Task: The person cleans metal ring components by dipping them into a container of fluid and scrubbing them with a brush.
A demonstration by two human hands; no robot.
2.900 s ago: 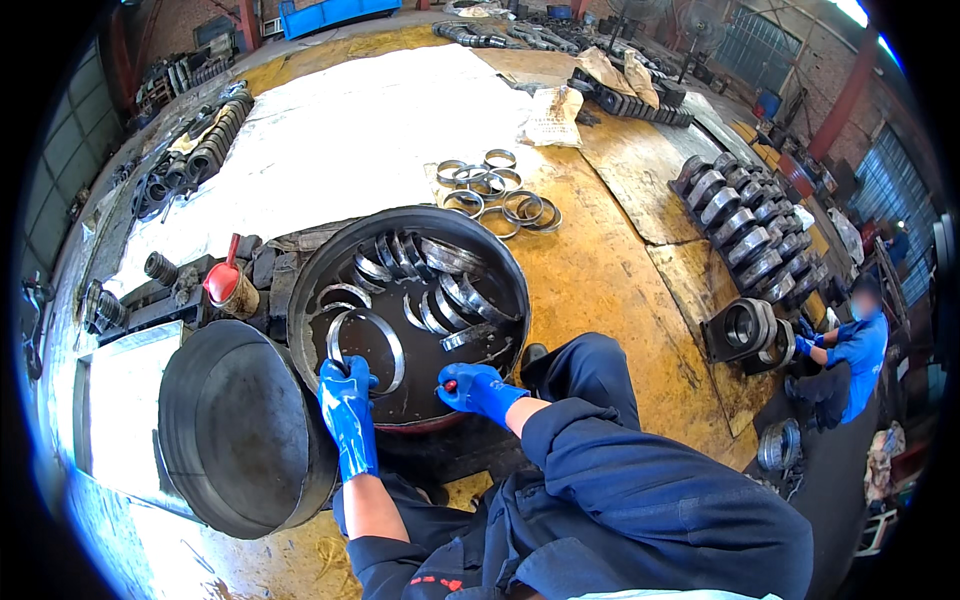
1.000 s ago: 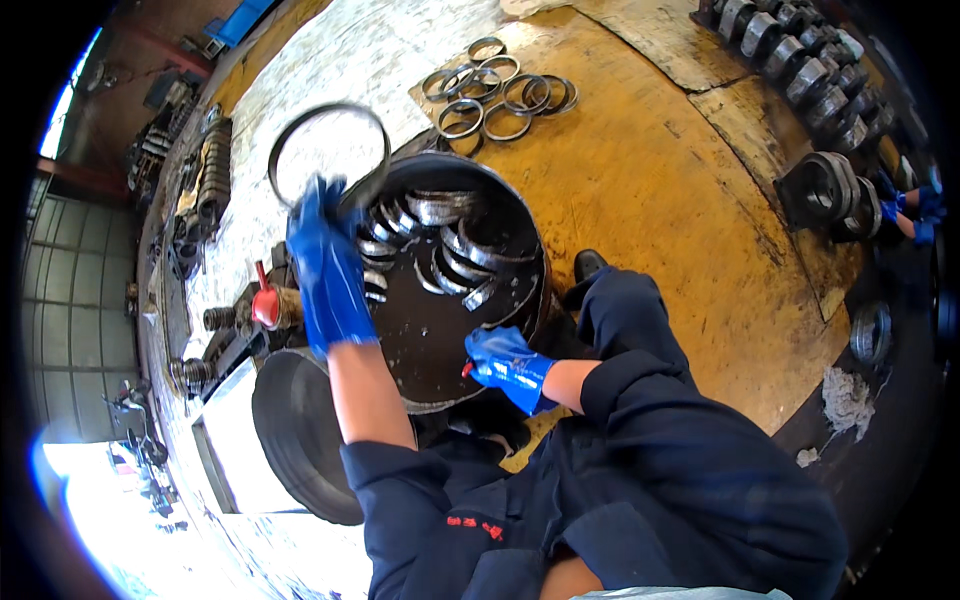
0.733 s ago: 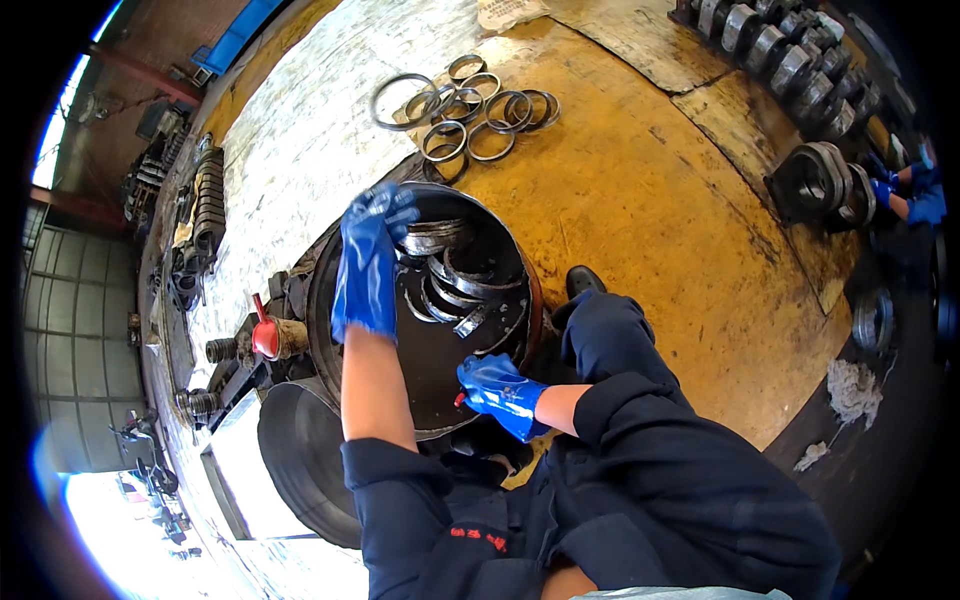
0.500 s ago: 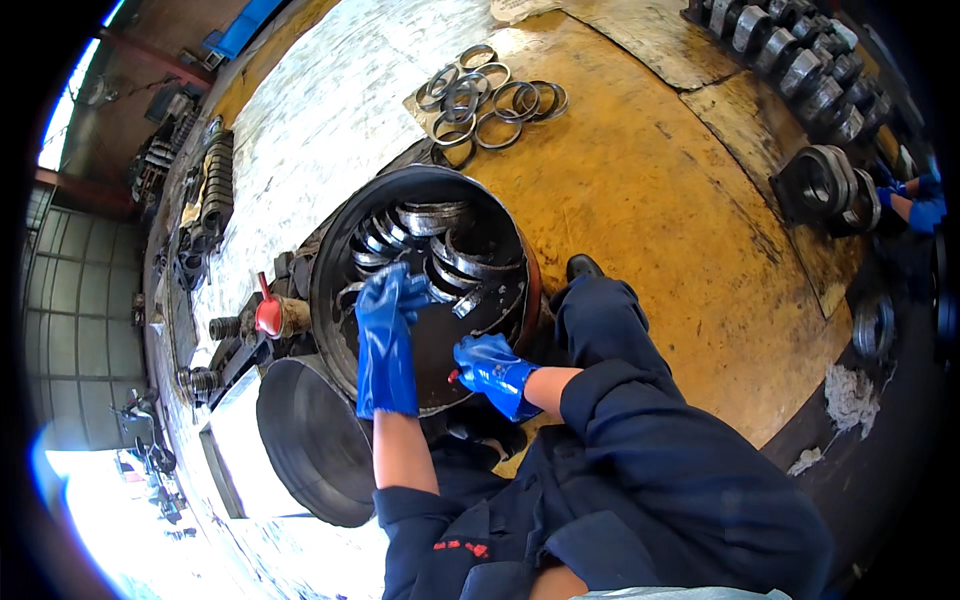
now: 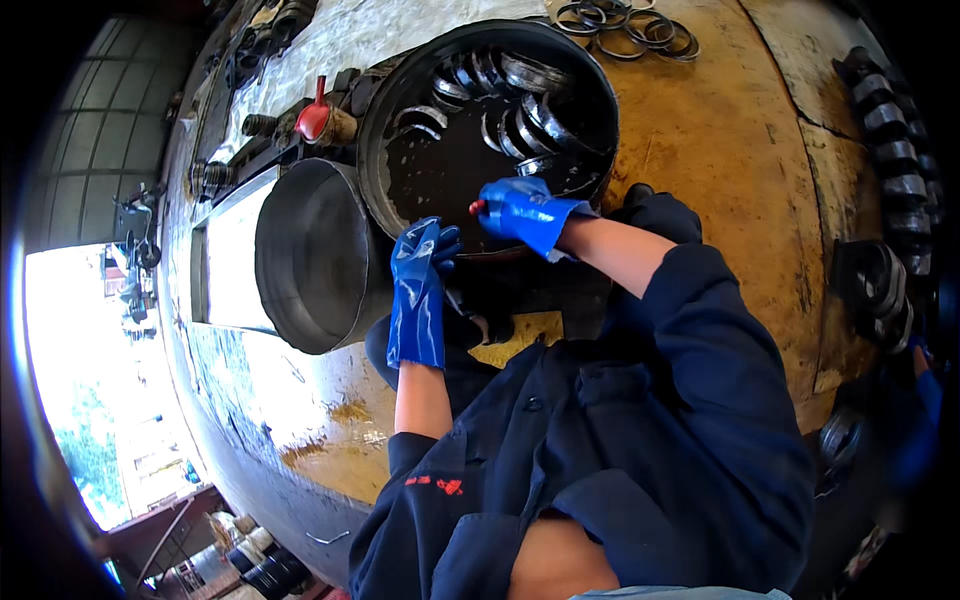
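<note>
Hanging empty by the tub's (image 5: 372, 150) near edge, the left hand (image 5: 422, 245) has just added to the ring pile (image 5: 645, 43); the right hand (image 5: 522, 208) grips a red handle (image 5: 476, 207).

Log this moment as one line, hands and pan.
left hand: looks empty, by pan | right hand: gripping red handle | pan: curved metal pieces inside

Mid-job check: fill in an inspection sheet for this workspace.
Surface: yellow floor, stained.
Job's things: round basin holding shiny curved metal pieces.
Clutter: loose metal rings right of the basin; red scoop and wide vessel left.
Grips: left hand loosely open by the near rim, contact unclear; right hand closed on a red handle.
Cables: nothing seen for certain.
Surroundings: bright opening far left; heavy metal parts and a co-worker's sleeve toward the right edge.
</note>
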